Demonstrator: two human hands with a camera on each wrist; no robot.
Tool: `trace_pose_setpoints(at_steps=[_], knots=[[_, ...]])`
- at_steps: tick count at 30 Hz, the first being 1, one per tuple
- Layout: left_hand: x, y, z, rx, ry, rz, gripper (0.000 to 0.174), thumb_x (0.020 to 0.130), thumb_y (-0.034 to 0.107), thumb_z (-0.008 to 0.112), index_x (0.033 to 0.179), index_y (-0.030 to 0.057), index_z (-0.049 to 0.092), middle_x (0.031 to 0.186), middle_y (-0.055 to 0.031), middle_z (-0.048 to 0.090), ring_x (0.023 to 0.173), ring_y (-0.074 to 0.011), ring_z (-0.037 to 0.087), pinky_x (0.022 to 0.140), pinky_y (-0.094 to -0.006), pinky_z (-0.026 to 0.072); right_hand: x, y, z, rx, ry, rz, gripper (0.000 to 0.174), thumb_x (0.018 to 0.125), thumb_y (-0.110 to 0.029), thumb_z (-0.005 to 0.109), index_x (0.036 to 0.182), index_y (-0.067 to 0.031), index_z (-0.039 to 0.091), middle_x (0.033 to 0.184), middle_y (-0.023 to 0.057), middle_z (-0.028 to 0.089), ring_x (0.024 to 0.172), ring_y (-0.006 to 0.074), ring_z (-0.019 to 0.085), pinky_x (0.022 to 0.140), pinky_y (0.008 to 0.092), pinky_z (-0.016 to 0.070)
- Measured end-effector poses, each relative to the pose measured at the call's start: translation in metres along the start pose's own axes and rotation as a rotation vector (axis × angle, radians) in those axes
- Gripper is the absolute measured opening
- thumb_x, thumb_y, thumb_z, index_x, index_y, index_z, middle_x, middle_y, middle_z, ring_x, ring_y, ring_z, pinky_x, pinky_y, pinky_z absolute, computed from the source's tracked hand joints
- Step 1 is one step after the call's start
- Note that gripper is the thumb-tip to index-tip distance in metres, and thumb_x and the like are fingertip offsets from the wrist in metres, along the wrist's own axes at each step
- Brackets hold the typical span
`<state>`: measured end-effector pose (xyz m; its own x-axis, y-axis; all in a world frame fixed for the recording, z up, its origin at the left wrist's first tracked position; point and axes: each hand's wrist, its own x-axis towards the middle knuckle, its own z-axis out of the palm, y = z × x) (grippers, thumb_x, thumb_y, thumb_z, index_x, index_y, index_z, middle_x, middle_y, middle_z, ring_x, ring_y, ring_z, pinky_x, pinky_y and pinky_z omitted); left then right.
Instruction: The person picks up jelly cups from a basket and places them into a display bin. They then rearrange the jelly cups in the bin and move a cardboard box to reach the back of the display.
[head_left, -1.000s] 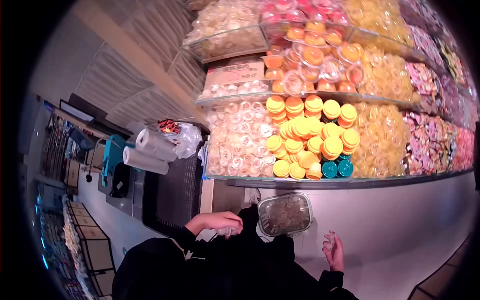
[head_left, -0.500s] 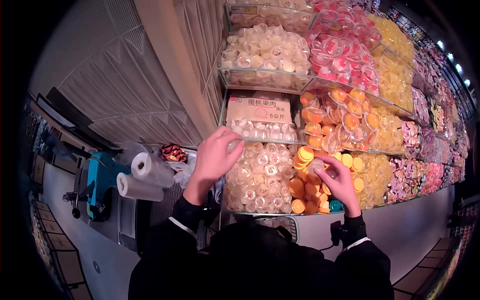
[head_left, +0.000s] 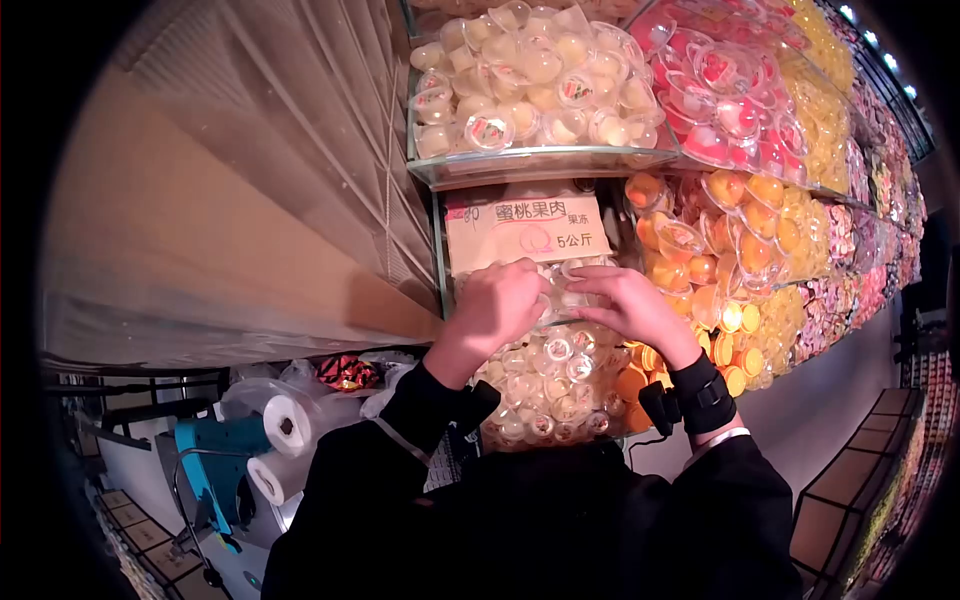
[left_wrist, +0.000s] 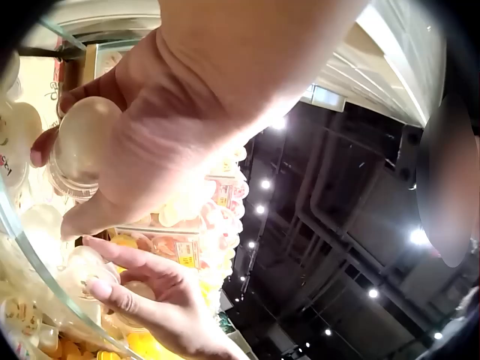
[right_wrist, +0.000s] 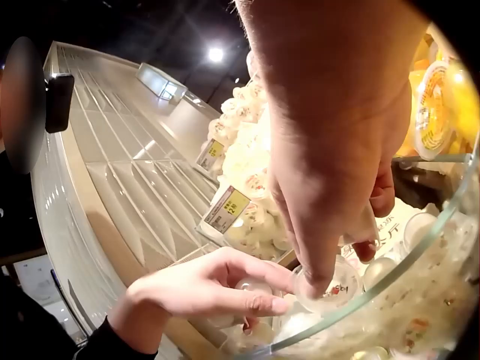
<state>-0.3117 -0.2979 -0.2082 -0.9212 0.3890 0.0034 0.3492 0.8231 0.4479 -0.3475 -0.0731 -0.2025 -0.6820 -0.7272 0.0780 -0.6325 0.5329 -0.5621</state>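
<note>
Nearest the camera are the black sleeves [head_left: 400, 440] and a dark wrist strap [head_left: 700, 390] on the right arm, and both hands are up together at the shelf, almost touching. The left hand [head_left: 500, 305] has its thumb and fingers curled round a pale jelly cup [left_wrist: 79, 146], so that one is properly gripped. The right hand [head_left: 625, 300] is just beside it and pinches a labelled jelly cup [right_wrist: 330, 289] with its fingertips, right at the curved glass rim [right_wrist: 427, 240] of the bin. So both cups are in the hands, over the bin, not lying in the pile. Below and around the hands there's a heap of clear cups [head_left: 550, 385] behind the glass. Down to the left, lower than the shelf, sit two rolls of plastic bags [head_left: 285, 430] next to a teal device [head_left: 215, 470], can't tell what it is exactly. Just above the hands is a cardboard box [head_left: 525, 232] with printed characters on its front. To the right of that, a bin of orange cups [head_left: 745, 235], with yellow-lidded ones [head_left: 735, 350] underneath. Farthest up, the top shelf has pale cups [head_left: 530, 70] and red cups [head_left: 720, 85] side by side, and more sweets run off to the right, too small to make out
</note>
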Motion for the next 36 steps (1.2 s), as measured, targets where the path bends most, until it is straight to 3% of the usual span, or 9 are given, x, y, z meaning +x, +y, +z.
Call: trace_pose_setpoints(at_steps=[7,9,15,21,27,29,30,33,36], knots=[[0.014,0.008,-0.005,0.048,-0.213,-0.116,0.019,0.080,0.023,0.065,0.093,0.0113,0.071,0.100,-0.0092,0.067,0.095,-0.0296,0.064,0.084,-0.0407,0.0511,-0.011,-0.010,-0.008,0.050,-0.116,0.083,0.032,0.083,-0.016,0.067,0.112,-0.0027,0.066,0.116,0.0175,0.064,0.100,0.0364,0.062,0.084,0.0403,0.0510],[0.014,0.006,-0.004,0.025,-0.204,-0.104,0.019,0.080,0.022,0.065,0.093,0.0109,0.071,0.099,-0.0104,0.066,0.094,-0.0300,0.064,0.084,-0.0407,0.0512,-0.013,-0.004,-0.005,0.007,-0.069,0.011,0.030,0.082,-0.020,0.066,0.110,-0.0084,0.068,0.115,0.0113,0.065,0.094,0.0324,0.064,0.079,0.0409,0.0518],[0.011,0.001,0.005,0.012,-0.085,-0.055,0.019,0.078,0.021,0.064,0.092,0.0099,0.071,0.097,-0.0118,0.066,0.094,-0.0304,0.063,0.083,-0.0409,0.0509,-0.011,-0.007,0.002,-0.073,-0.049,-0.020,0.030,0.085,-0.026,0.064,0.110,-0.0092,0.063,0.106,0.0120,0.067,0.087,0.0349,0.063,0.072,0.0427,0.0513],[0.007,0.000,0.011,-0.029,0.022,0.030,0.022,0.078,0.022,0.064,0.096,0.0097,0.069,0.095,-0.0121,0.065,0.093,-0.0308,0.063,0.081,-0.0413,0.0505,-0.018,-0.020,0.000,-0.043,-0.117,0.218,0.037,0.084,-0.026,0.066,0.116,-0.0084,0.059,0.108,0.0170,0.065,0.088,0.0358,0.062,0.073,0.0414,0.0512],[0.006,0.010,-0.004,-0.006,0.066,0.019,0.028,0.082,0.025,0.063,0.105,0.0101,0.067,0.098,-0.0127,0.064,0.094,-0.0327,0.062,0.080,-0.0426,0.0498,-0.042,-0.020,-0.013,0.373,0.145,0.277,0.038,0.086,-0.012,0.066,0.121,-0.0033,0.053,0.118,0.0117,0.061,0.100,0.0207,0.062,0.082,0.0322,0.0507],[0.011,0.012,-0.007,-0.028,0.079,0.032,0.029,0.083,0.026,0.062,0.107,0.0104,0.067,0.098,-0.0128,0.063,0.094,-0.0331,0.062,0.080,-0.0431,0.0496,-0.054,0.003,-0.017,0.978,0.213,0.307,0.041,0.087,-0.010,0.065,0.123,-0.0020,0.049,0.116,0.0070,0.058,0.102,0.0143,0.058,0.082,0.0302,0.0511],[0.014,0.013,-0.009,-0.047,0.091,0.046,0.030,0.084,0.026,0.062,0.109,0.0107,0.066,0.099,-0.0128,0.063,0.095,-0.0335,0.061,0.080,-0.0435,0.0495,-0.056,0.006,-0.025,1.018,0.178,0.361,0.044,0.086,-0.010,0.067,0.124,-0.0018,0.047,0.112,0.0067,0.057,0.102,0.0140,0.057,0.084,0.0302,0.0510],[0.029,0.026,-0.010,-0.094,0.108,0.057,0.030,0.085,0.027,0.061,0.109,0.0102,0.067,0.101,-0.0124,0.063,0.095,-0.0336,0.061,0.081,-0.0441,0.0492,-0.052,0.002,-0.031,0.847,0.185,0.519,0.042,0.087,-0.012,0.067,0.123,-0.0016,0.047,0.110,0.0066,0.058,0.099,0.0139,0.058,0.083,0.0298,0.0511],[0.044,0.031,0.003,-0.089,0.058,0.085,0.029,0.083,0.026,0.061,0.106,0.0097,0.069,0.103,-0.0130,0.064,0.096,-0.0332,0.062,0.084,-0.0430,0.0494,-0.045,0.005,-0.015,0.597,0.172,0.396,0.038,0.087,-0.015,0.068,0.119,-0.0033,0.050,0.105,0.0055,0.059,0.091,0.0135,0.061,0.078,0.0280,0.0498]])
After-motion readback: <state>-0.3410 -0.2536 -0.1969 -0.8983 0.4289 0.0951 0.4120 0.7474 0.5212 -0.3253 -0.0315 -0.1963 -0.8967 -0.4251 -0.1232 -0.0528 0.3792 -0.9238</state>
